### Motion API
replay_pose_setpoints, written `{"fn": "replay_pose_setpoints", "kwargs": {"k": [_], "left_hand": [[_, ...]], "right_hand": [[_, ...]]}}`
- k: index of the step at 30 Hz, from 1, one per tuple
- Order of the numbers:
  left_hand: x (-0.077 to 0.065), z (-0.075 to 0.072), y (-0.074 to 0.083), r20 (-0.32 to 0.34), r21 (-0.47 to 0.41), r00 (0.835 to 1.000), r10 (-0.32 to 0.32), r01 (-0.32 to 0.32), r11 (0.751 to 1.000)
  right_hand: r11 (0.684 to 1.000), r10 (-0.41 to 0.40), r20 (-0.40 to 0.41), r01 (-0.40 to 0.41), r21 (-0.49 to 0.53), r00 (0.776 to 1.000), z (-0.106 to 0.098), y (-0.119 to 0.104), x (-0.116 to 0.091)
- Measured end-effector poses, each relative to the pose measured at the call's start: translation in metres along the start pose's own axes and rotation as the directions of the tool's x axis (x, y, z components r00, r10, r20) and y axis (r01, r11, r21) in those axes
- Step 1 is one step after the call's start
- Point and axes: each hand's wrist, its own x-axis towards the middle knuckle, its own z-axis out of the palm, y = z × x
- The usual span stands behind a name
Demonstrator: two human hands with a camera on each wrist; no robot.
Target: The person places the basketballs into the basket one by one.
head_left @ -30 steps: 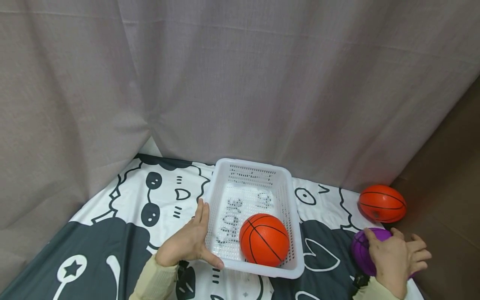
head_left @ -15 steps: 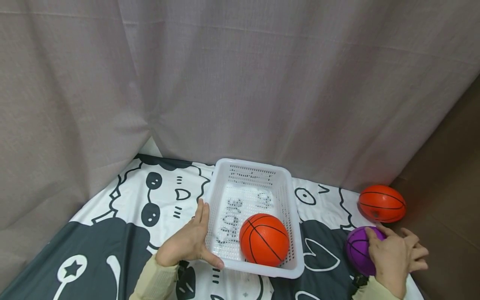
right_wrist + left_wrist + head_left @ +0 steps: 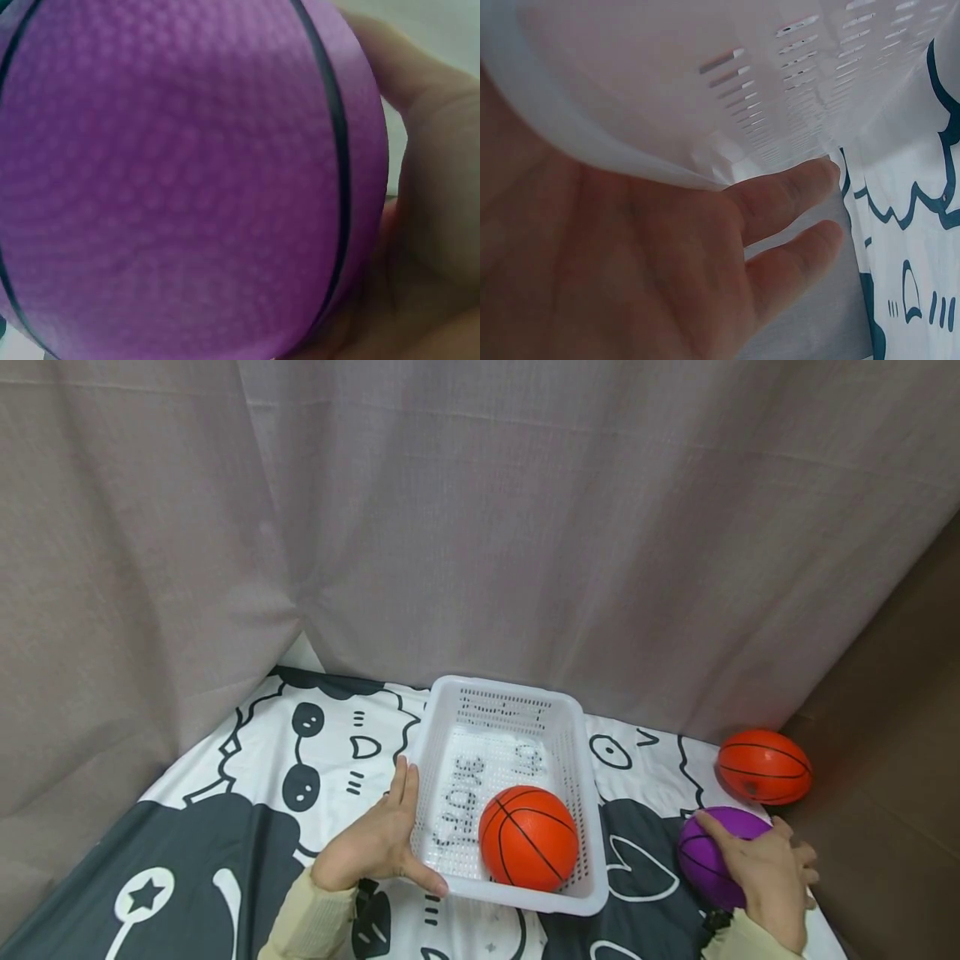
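In the head view, a white perforated plastic basket [image 3: 517, 897] stands on a patterned cloth, an orange toy basketball [image 3: 528, 839] inside at its front right. My left hand [image 3: 378, 842] rests against its left front corner, thumb by the front rim, straight fingers along the outer side. The left wrist view shows those fingers [image 3: 787, 195] under the basket's rim. At the right, my right hand [image 3: 772, 877] grips a purple toy basketball [image 3: 701, 864]. Its thumb is on the left of the ball and the other fingers lie on the far right side, partly hidden.
Another orange ball [image 3: 765, 767], slightly dented, lies behind the purple one, near the brown side wall [image 3: 885, 777]. A grey curtain [image 3: 480, 527] hangs close behind the basket. The black-and-white cloth [image 3: 217, 852] spreads out to the left.
My right hand has shifted left with the purple ball, which has moved slightly left and away from me. The left hand, the basket and both orange balls stay in place.
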Motion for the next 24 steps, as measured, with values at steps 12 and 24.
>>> {"fn": "replay_pose_setpoints", "kwargs": {"k": [12,24], "left_hand": [[0.0005,0.0002,-0.001,-0.005,0.017,1.0,0.006,-0.006,1.0],[0.0003,0.0003,-0.0013,-0.004,0.017,1.0,0.014,-0.014,1.0]], "right_hand": [[0.997,-0.043,0.024,0.044,-0.064,0.999,0.0019,0.0001,0.0038],[0.994,-0.064,-0.154,0.076,0.078,0.986,0.0006,-0.0008,0.0016]]}}
